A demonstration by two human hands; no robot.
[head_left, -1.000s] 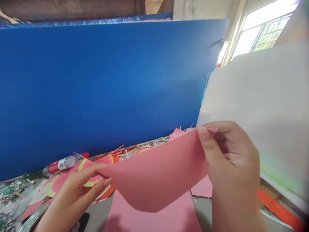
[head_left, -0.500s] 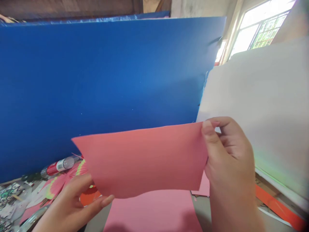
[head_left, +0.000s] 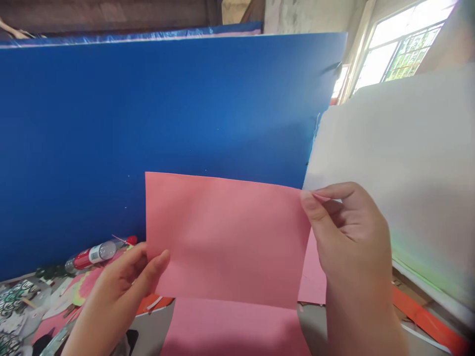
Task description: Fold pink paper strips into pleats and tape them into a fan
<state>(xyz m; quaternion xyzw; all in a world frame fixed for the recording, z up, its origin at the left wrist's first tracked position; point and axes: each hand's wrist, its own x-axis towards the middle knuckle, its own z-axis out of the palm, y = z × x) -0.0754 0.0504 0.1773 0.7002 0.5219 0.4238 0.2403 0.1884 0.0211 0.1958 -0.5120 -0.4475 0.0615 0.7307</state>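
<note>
A rectangular sheet of pink paper (head_left: 226, 237) is held up in front of me between both hands. My left hand (head_left: 118, 287) is closed on its left edge, with the thumb on the near face and the fingers behind. The top right corner is pinched between the thumb and index finger of my right hand (head_left: 349, 227). Below the raised sheet, another pink sheet (head_left: 233, 329) lies on the grey table (head_left: 152, 326). Part of a further pink piece (head_left: 313, 277) shows behind the right edge of the held sheet.
A large blue board (head_left: 166, 109) stands upright behind, and a white board (head_left: 404, 163) leans at the right. A plastic bottle (head_left: 89, 256) with a red label lies at the left among paper scraps (head_left: 22, 316). An orange strip (head_left: 426, 316) lies at lower right.
My left hand has moved up and taken hold of the sheet's left edge. The sheet's left side is now raised and straighter, and my right hand keeps its pinch.
</note>
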